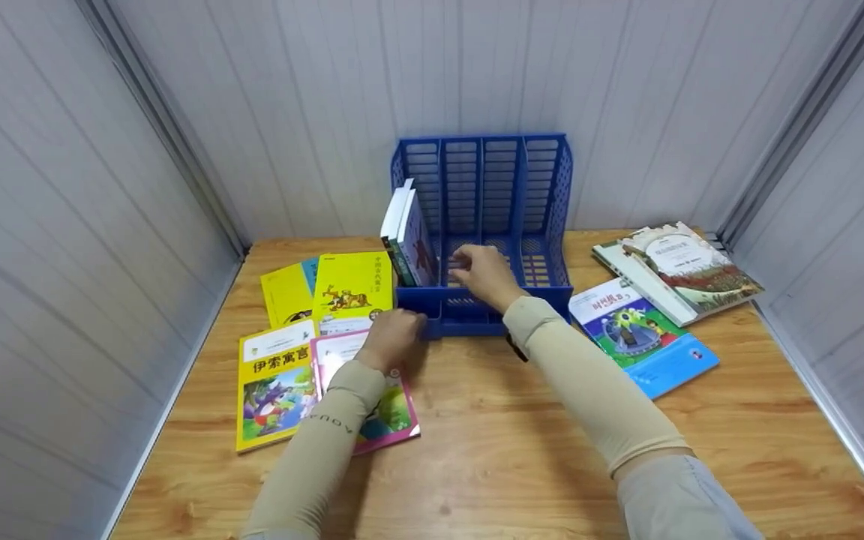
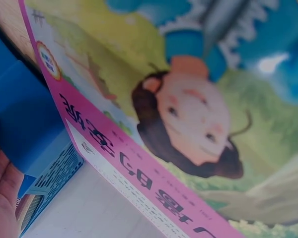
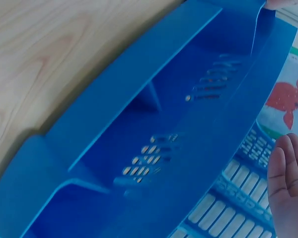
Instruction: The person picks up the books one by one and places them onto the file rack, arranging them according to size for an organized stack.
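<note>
Wooden tabletop (image 1: 492,465), left grip (image 1: 391,337) around blue rack (image 1: 469,328) edge, right grip (image 1: 486,271) loose, unladen, slight gap from upright books (image 1: 404,225).

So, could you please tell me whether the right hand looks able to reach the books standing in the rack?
Likely yes: the right hand appears empty and is over the blue rack, close beside the standing books, and nothing tall shows between them.

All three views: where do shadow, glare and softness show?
Head view: a soft shadow on the wooden table beside the right sleeve; left wrist view: a white glare spot on the pink-bordered book, its lettering soft; right wrist view: table grain pale and faint beside the blue rack.
</note>
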{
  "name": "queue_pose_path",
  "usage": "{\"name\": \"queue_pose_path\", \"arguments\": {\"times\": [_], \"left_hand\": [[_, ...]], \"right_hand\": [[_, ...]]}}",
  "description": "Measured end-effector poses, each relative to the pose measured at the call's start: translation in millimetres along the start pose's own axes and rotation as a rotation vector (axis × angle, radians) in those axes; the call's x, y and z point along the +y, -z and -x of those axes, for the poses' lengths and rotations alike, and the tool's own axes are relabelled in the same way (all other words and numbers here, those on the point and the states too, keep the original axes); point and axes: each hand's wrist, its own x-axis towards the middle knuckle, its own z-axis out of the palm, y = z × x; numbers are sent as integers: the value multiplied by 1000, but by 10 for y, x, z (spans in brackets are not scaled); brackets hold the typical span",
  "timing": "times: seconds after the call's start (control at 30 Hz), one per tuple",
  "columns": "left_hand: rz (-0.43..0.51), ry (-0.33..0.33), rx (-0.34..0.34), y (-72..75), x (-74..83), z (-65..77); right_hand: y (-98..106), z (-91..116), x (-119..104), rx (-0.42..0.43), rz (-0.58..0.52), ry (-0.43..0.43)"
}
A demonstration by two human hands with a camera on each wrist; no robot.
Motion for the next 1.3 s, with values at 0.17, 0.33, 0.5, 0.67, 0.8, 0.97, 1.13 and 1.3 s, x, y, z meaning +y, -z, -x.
{"name": "queue_pose_path", "arguments": {"times": [0.17,0.33,0.5,0.67,0.8,0.97,1.13,1.3], "left_hand": [[9,7,-16,19,-21,13],[0,6,1,34,-17,25],[-5,4,9,47,-24,30],[-17,9,-1,54,-30,29],[-19,20,-15,50,-18,30],[-24,26,-26,32,4,33],[-31,14,-10,11,14,22],[-28,3,25,-23,8,8]], "right_hand": [[164,57,94,-6,15,-20],[354,127,214,11,36,-28],[559,209,368,57,62,-24],[771,325,557,78,57,-52],[921,451,734,78,83,-92],[1082,619,968,106,123,-117],[1252,788,1176,155,176,-127],[1418,980,1371,125,235,-186]]}}
